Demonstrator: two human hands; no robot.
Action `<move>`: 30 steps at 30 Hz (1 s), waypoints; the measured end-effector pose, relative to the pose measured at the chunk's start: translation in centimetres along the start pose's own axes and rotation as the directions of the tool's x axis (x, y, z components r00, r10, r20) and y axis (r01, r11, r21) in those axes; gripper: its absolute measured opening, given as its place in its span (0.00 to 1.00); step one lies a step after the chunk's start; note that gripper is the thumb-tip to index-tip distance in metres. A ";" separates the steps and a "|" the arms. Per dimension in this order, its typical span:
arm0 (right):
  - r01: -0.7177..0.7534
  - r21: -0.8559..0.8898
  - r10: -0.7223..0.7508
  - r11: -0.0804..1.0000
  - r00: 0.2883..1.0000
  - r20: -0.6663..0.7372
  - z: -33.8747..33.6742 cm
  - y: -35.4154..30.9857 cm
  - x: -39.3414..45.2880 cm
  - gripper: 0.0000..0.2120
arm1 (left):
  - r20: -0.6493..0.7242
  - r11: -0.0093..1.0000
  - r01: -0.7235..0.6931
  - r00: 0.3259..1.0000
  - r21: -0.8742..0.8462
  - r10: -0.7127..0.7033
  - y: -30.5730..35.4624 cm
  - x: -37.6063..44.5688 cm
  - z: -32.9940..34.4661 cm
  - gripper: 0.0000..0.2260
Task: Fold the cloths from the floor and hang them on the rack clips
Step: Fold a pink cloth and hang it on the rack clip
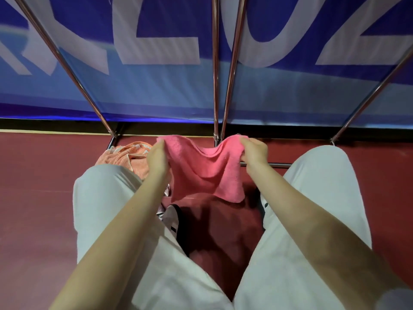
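The left hand (157, 158) pinched the left top corner of the pink cloth (206, 170); the right hand (254, 152) gripped the right top corner. The cloth hung between the knees, clear of the red floor (44, 186), its top edge sagging in the middle. Holding both corners kept the edges square, probably in preparation for a fold. An orange cloth (125, 157) lay on the floor beside the left knee, near the rack's base bar, not yet handled. The rack (215, 86) poles rose directly ahead; no clips were visible in this view.
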State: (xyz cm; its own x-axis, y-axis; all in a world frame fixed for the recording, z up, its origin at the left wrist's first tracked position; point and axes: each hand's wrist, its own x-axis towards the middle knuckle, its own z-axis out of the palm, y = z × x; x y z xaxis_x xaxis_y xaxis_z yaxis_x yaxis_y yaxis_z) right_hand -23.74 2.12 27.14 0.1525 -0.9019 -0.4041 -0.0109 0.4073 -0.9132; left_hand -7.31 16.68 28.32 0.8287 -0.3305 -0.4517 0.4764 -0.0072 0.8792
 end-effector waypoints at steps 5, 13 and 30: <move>-0.037 0.009 0.036 0.999 0.989 0.144 3.4 0.9 -2.6 0.08 | 0.059 0.999 0.051 0.997 -0.006 -0.050 -1.1 -1.9 2.0 0.10; -0.032 -0.006 0.033 0.999 0.974 0.222 6.6 1.8 -5.0 0.07 | 0.134 0.995 0.095 0.987 -0.008 -0.093 -1.8 -4.0 3.0 0.13; 0.506 -0.140 -0.389 0.851 0.788 0.478 6.9 0.8 -6.4 0.11 | 0.398 0.997 -0.075 0.914 -0.027 0.080 -0.9 -4.0 2.3 0.15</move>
State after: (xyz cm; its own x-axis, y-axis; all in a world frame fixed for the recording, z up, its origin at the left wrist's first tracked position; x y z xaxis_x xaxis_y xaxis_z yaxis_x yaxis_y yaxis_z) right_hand -17.91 9.16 29.35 0.5964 -0.8002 0.0623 -0.0704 -0.1294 -0.9891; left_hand -11.70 15.85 29.70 0.6783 -0.6784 -0.2823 0.4203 0.0431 0.9064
